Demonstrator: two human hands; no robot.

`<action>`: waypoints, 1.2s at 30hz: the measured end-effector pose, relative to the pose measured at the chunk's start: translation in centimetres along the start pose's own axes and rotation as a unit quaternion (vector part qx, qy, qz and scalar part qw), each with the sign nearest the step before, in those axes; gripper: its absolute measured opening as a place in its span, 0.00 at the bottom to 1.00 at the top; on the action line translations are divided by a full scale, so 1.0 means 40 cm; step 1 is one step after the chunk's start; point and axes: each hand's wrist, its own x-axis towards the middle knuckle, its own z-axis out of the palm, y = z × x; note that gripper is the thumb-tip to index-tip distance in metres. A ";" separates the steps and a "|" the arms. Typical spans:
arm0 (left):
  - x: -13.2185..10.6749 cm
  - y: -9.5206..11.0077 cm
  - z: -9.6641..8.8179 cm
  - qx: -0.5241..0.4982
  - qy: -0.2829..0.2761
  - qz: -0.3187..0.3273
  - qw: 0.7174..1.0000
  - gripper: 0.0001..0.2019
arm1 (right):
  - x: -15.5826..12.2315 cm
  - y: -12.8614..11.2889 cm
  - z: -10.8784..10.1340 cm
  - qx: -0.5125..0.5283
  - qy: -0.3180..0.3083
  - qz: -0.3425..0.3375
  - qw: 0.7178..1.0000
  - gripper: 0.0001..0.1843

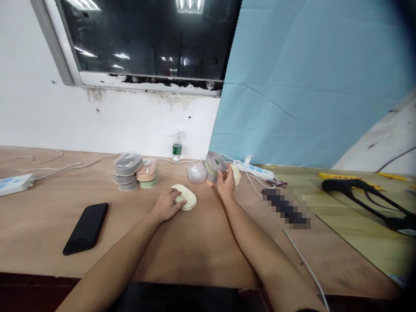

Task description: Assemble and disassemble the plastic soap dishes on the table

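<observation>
The left hand (pixel 166 204) rests on a cream case (pixel 185 197) on the tabletop (pixel 48 216), fingers open and laid over it, seemingly to steady it. The right hand (pixel 226 183) has its fingers closed around a tilted stack of cases (pixel 214 167), just beside a clear lid (pixel 196 172).

We rest our left hand (pixel 167 204) on a cream case (pixel 186 197) while our right hand (pixel 226 184) grips a tilted stack of cases (pixel 214 166), with a clear lid (pixel 196 172) just to its left.

Even ceiling light, warped dark edges, perhaps soft
</observation>
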 end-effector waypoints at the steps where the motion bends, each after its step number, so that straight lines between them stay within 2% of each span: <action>1: 0.000 0.000 0.000 0.002 -0.004 0.000 1.000 0.25 | 0.000 0.000 0.000 -0.003 -0.003 0.001 1.000 0.32; 9: -0.004 0.008 -0.008 0.006 -0.020 0.011 1.000 0.27 | 0.001 0.002 -0.001 -0.019 0.004 -0.005 1.000 0.32; 18: -0.003 0.011 -0.004 0.015 -0.023 0.016 1.000 0.28 | -0.002 -0.001 -0.005 -0.041 0.015 -0.055 0.998 0.24; 36: -0.005 0.015 -0.010 0.019 -0.045 0.012 0.999 0.29 | 0.003 0.008 0.000 -0.059 0.034 -0.060 0.996 0.21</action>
